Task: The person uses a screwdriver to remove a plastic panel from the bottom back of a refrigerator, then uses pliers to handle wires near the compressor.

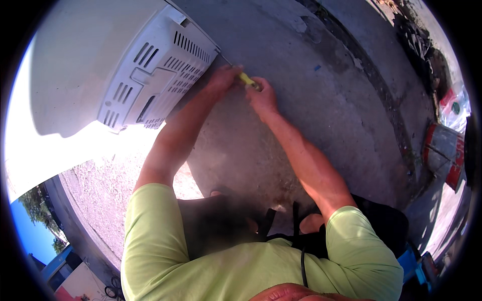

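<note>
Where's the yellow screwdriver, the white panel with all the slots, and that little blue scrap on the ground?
Yellow screwdriver [245,78]: head view, on its handle.
White panel [157,79]: head view, on its smooth middle part.
Blue scrap [317,67]: head view, on its middle.

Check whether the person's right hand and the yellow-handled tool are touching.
Touching. The head view shows the fingers of the right hand closed on the rear end of the yellow-handled tool, with no gap between.

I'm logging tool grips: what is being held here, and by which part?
A screwdriver: the right hand holds the rear of its yellow handle. The left hand is at the shaft; whether it grips can't be told.
</note>
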Demonstrator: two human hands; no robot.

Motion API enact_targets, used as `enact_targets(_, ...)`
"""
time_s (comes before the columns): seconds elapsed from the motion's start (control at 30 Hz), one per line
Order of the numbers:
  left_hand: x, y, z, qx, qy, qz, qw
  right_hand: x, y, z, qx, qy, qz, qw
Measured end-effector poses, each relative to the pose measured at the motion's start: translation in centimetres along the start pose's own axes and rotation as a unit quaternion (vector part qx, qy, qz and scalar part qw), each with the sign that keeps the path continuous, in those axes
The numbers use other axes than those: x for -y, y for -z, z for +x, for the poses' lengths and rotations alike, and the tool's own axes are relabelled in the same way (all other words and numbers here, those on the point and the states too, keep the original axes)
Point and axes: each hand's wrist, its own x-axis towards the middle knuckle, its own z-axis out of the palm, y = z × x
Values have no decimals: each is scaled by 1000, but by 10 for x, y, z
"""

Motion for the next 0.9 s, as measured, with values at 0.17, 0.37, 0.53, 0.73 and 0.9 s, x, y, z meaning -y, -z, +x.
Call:
enact_targets(0.17, 6, 0, 4, -6, -14, -23, 1000, 26, 15, 7, 73, -295, 203, 931)
enact_targets(0.37, 2, -4, 3, -4, -1, -22, 1000, 1, 3, 2, -45, 66, -47, 996)
enact_targets(0.53, -2, -8, 0, -20, -11, -9, 1000, 27, 16, -1, 43, -231, 175, 956)
enact_targets(0.73, 8, -5, 6, -41, -35, 22, 998, 15, 18, 15, 91, -343, 269, 895)
enact_targets(0.9, 20, 9, 21, -124, -88, 267, 951, -4, 13, 26, 168, -432, 324, 825)
